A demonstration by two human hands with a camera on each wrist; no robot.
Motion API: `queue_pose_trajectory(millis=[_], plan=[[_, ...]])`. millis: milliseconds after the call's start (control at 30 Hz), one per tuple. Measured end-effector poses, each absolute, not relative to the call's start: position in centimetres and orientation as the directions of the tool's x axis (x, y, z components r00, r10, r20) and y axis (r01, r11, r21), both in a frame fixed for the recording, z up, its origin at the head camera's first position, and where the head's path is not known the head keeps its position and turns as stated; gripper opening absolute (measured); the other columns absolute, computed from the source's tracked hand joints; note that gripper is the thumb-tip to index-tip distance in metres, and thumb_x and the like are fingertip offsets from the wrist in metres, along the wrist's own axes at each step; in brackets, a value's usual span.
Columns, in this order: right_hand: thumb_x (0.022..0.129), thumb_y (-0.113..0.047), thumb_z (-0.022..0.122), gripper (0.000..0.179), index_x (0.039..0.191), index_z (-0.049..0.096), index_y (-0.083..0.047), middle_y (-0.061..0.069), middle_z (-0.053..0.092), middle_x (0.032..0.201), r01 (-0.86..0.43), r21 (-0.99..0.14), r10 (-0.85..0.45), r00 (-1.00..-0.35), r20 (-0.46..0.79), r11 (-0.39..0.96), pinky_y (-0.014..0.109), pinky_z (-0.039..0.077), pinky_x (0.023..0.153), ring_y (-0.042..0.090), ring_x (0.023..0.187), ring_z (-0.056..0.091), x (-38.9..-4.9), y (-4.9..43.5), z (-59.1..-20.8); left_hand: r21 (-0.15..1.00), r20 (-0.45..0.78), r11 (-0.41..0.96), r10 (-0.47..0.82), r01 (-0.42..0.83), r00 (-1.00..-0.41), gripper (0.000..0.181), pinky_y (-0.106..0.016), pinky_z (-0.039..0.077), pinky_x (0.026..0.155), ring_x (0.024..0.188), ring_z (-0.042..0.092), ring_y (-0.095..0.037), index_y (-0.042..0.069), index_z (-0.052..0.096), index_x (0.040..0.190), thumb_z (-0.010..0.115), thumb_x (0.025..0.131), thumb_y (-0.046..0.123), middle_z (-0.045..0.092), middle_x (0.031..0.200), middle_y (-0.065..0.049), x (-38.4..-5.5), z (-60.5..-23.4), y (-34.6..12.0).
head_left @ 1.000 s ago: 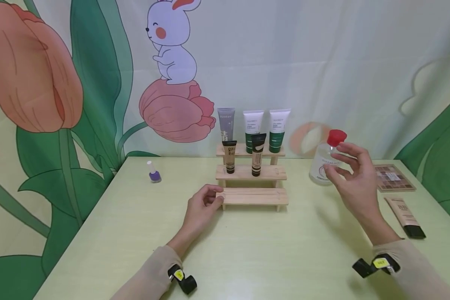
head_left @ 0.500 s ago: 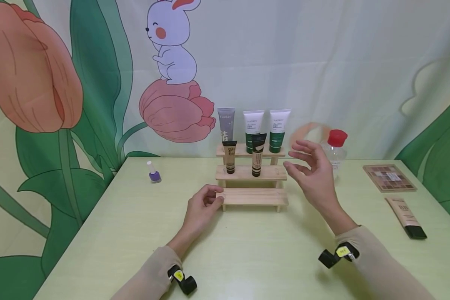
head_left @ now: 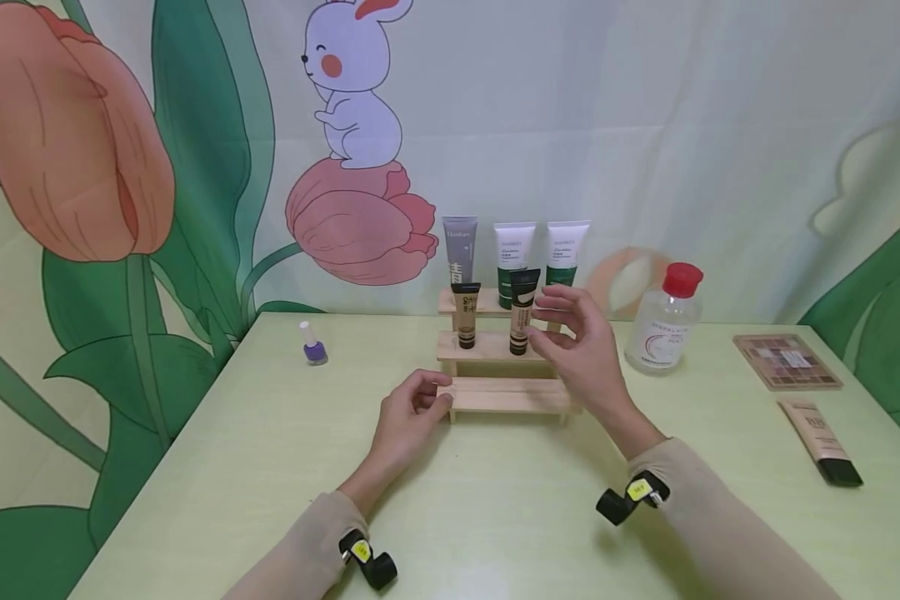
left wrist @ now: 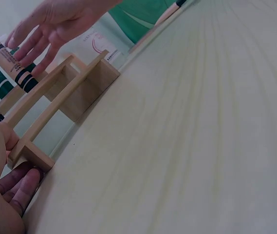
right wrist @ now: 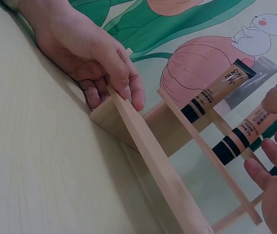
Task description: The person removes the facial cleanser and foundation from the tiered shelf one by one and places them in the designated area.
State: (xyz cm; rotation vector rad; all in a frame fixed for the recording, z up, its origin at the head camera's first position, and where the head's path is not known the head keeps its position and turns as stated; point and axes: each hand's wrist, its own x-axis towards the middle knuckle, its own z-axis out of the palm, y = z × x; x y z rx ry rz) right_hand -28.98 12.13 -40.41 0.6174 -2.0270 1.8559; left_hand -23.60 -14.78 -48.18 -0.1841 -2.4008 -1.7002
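Note:
A three-step wooden display stand [head_left: 506,398] stands mid-table. My left hand [head_left: 408,417] pinches the left end of its lowest step, thumb on top and fingers curled beneath in the right wrist view. Two small beige tubes with black ends stand on the middle step, a shorter left tube [head_left: 466,312] and a taller right tube [head_left: 521,312]. Beside that taller tube is my right hand [head_left: 588,362], fingers loosely bent and thumb apart from them; any contact is unclear. On the top step are a grey-purple tube [head_left: 461,246] and two white-and-green tubes [head_left: 513,250], the rightmost partly hidden by my right hand.
Right of the stand is a clear bottle [head_left: 660,333] with a red cap. Farther right lie a makeup palette [head_left: 787,362] and a beige BB cream tube [head_left: 817,437] with a black cap. A purple nail polish bottle [head_left: 314,348] stands at left. A printed curtain hangs behind the table.
My right hand has moved left from in front of the red-capped bottle to the taller beige tube on the middle step. My left hand stays on the stand. The head view has shifted slightly.

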Motion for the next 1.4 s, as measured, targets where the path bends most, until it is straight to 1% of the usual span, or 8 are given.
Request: queue_pose_trajectory(millis=[100, 267, 567, 733, 867, 1100, 1233, 1400], plan=[[0.098, 0.000, 0.083, 0.060, 0.152, 0.057, -0.009, 0.014, 0.066, 0.136, -0.513, -0.855, -0.096, -0.857, 0.506, 0.078, 0.028, 0.061, 0.099, 0.028, 0.123, 0.069, -29.2, 11.6, -40.5, 0.920, 0.231, 0.329, -0.011, 0.214, -0.973, 0.019, -0.025, 0.056, 0.083, 0.097, 0.068, -0.018, 0.016, 0.077, 0.124, 0.075, 0.105, 0.013, 0.074, 0.108, -0.005, -23.6, -48.2, -14.8], [0.098, -0.001, 0.084, 0.061, 0.152, 0.056, -0.010, 0.013, 0.066, 0.133, -0.504, -0.857, -0.094, -0.863, 0.496, 0.110, 0.030, 0.063, 0.097, 0.026, 0.120, 0.069, -29.5, 10.9, -40.7, 0.922, 0.230, 0.323, -0.011, 0.214, -0.973, 0.019, -0.025, 0.056, 0.083, 0.096, 0.068, -0.019, 0.015, 0.077, 0.123, 0.075, 0.105, 0.012, 0.074, 0.108, -0.007, -23.6, -48.2, -14.8], [0.099, 0.000, 0.083, 0.053, 0.146, 0.061, -0.010, 0.013, 0.072, 0.129, -0.508, -0.842, -0.080, -0.861, 0.502, 0.180, 0.026, 0.061, 0.091, 0.025, 0.114, 0.071, -29.5, 10.2, -40.5, 0.922, 0.217, 0.330, -0.010, 0.202, -0.976, 0.020, -0.025, 0.057, 0.082, 0.095, 0.068, -0.017, 0.017, 0.077, 0.124, 0.075, 0.105, 0.013, 0.074, 0.107, -0.004, -23.5, -48.1, -14.8], [0.100, -0.001, 0.082, 0.052, 0.146, 0.061, -0.012, 0.011, 0.073, 0.130, -0.527, -0.824, -0.074, -0.849, 0.524, 0.209, 0.028, 0.061, 0.089, 0.024, 0.113, 0.071, -29.4, 10.2, -40.3, 0.924, 0.223, 0.321, -0.011, 0.208, -0.975, 0.019, -0.025, 0.057, 0.082, 0.095, 0.069, -0.019, 0.017, 0.077, 0.123, 0.075, 0.105, 0.013, 0.074, 0.107, -0.005, -23.6, -48.0, -14.8], [0.099, 0.000, 0.081, 0.051, 0.145, 0.061, -0.011, 0.011, 0.073, 0.127, -0.537, -0.821, -0.057, -0.842, 0.537, 0.197, 0.027, 0.061, 0.089, 0.022, 0.111, 0.071, -29.2, 10.7, -40.3, 0.922, 0.227, 0.324, -0.008, 0.212, -0.974, 0.019, -0.025, 0.056, 0.082, 0.096, 0.068, -0.019, 0.016, 0.077, 0.123, 0.075, 0.105, 0.012, 0.074, 0.107, -0.006, -23.6, -48.1, -14.8], [0.099, 0.003, 0.080, 0.050, 0.144, 0.059, -0.005, 0.014, 0.071, 0.125, -0.554, -0.815, -0.027, -0.829, 0.558, 0.167, 0.023, 0.060, 0.088, 0.019, 0.108, 0.070, -28.9, 12.2, -39.6, 0.921, 0.218, 0.336, -0.016, 0.200, -0.976, 0.020, -0.026, 0.057, 0.083, 0.097, 0.069, -0.018, 0.019, 0.077, 0.123, 0.075, 0.105, 0.013, 0.074, 0.107, -0.003, -23.6, -48.1, -14.9], [0.100, 0.001, 0.080, 0.051, 0.145, 0.058, -0.004, 0.014, 0.071, 0.125, -0.555, -0.810, -0.006, -0.826, 0.564, 0.190, 0.023, 0.060, 0.090, 0.017, 0.109, 0.069, -28.6, 13.5, -39.4, 0.920, 0.219, 0.335, -0.015, 0.201, -0.976, 0.019, -0.027, 0.057, 0.083, 0.097, 0.069, -0.018, 0.018, 0.077, 0.124, 0.075, 0.105, 0.013, 0.074, 0.108, -0.004, -23.6, -48.1, -14.8], [0.103, -0.002, 0.077, 0.050, 0.148, 0.057, -0.006, 0.010, 0.068, 0.124, -0.551, -0.796, 0.017, -0.820, 0.572, 0.250, 0.021, 0.059, 0.092, 0.016, 0.111, 0.068, -28.1, 15.4, -39.4, 0.922, 0.215, 0.334, -0.012, 0.198, -0.977, 0.020, -0.027, 0.057, 0.084, 0.098, 0.069, -0.019, 0.017, 0.076, 0.124, 0.075, 0.105, 0.013, 0.074, 0.108, -0.004, -23.5, -48.1, -14.8]])
